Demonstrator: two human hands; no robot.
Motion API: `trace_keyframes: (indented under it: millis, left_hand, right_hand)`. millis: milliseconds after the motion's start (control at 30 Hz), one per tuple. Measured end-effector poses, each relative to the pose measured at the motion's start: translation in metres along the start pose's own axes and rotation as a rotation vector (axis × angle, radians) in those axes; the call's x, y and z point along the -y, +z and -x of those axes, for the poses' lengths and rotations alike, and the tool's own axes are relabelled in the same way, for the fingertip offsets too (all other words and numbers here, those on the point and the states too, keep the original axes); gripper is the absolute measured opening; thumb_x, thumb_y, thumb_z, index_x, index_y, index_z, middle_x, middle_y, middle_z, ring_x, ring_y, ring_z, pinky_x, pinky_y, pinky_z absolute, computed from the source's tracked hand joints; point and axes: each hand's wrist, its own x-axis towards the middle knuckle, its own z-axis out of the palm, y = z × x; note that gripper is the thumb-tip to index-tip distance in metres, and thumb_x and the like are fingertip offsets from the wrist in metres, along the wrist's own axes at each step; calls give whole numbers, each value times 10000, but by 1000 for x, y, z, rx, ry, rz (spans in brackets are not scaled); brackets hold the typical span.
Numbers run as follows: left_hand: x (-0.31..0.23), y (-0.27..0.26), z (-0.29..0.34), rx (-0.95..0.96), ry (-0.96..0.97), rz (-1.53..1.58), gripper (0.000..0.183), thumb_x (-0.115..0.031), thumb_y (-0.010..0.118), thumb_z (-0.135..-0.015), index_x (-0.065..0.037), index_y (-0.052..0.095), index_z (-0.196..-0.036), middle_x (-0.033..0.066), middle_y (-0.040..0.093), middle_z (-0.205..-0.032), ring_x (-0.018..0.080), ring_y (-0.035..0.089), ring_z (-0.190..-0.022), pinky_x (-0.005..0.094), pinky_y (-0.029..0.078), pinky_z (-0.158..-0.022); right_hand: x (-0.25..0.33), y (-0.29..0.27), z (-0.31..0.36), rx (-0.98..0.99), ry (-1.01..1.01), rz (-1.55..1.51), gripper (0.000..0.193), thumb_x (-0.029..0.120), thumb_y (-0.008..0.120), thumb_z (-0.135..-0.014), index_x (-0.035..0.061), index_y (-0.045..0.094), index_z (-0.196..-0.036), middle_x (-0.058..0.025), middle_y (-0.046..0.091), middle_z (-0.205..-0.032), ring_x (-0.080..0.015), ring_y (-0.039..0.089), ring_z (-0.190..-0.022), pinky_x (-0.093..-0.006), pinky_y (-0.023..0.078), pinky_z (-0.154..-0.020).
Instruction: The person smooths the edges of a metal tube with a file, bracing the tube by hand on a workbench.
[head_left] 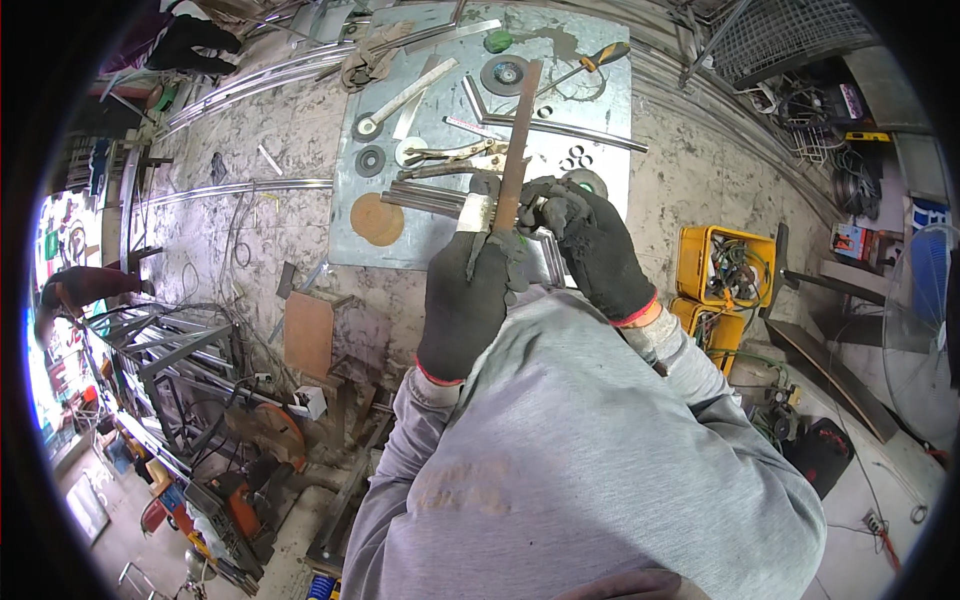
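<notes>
My left hand (463, 305), in a dark glove with a pale wrap round one finger, is closed on the lower end of a long brown flat bar (519, 140). The bar points away from me over the metal-topped table (350, 245). Just right of the bar is my right hand (605, 260), gloved too, with its fingers curled together; whatever they may hold is hidden. Metal tubes (425, 198) lie left of my hands, beside locking clamp pliers (450, 160). Several small dark rings (576, 158) and a bent metal bar (570, 128) rest beyond my right hand.
Farther off on the table are a grinding disc (504, 74), a yellow-handled screwdriver (606, 55) and a rag (368, 62). Brown round discs (375, 219) lie near its left edge. Yellow crates (695, 262) stand at the right, a metal frame (180, 350) at the left.
</notes>
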Motion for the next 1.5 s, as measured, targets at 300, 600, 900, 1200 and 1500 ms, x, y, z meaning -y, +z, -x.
trace_keyframes:
  millis: [300, 600, 900, 1200, 1500]
  left_hand:
    - [5, 4, 0, 27, 2, -80, 269, -137, 473, -1104, 44, 660, -1170, 112, 744, -862, 144, 674, -686, 297, 544, -620]
    - [-4, 8, 3, 10, 13, -148, 279, -170, 508, -1097, 44, 686, -1107, 87, 714, -794, 146, 661, -646, 304, 537, -609]
    - [1, 6, -2, 13, 261, -273, 310, -189, 524, -1103, 54, 698, -1020, 63, 693, -718, 119, 633, -638, 312, 482, -580]
    - [-13, 12, 0, -34, 132, -171, 197, -133, 606, -1026, 23, 677, -930, 199, 666, -745, 346, 664, -657, 467, 477, -614]
    - [-4, 10, -2, -38, 296, -321, 189, -111, 596, -1019, 25, 673, -913, 212, 653, -745, 418, 640, -671, 513, 456, -626]
  right_hand:
    - [-1, 2, 5, -63, 111, 61, 456, 349, 628, -1127, -18, 676, -1394, -91, 734, -1232, -169, 679, -1143, -316, 526, -1017]
    - [-3, 11, 11, -120, 172, 139, 385, 135, 637, -1092, -27, 644, -1441, -96, 739, -1242, -143, 672, -1100, -300, 547, -962]
    - [-20, 8, 17, -147, -15, 384, 378, 79, 629, -1075, -49, 635, -1431, -77, 729, -1225, -132, 650, -1099, -290, 530, -967]
    - [-10, 8, 15, -108, 45, 256, 387, 140, 663, -1086, -26, 641, -1435, -74, 738, -1190, -129, 659, -1084, -293, 538, -952]
    - [-5, 14, 13, -149, 17, 209, 370, 137, 626, -1107, -51, 632, -1426, -90, 745, -1190, -140, 673, -1082, -294, 540, -959]
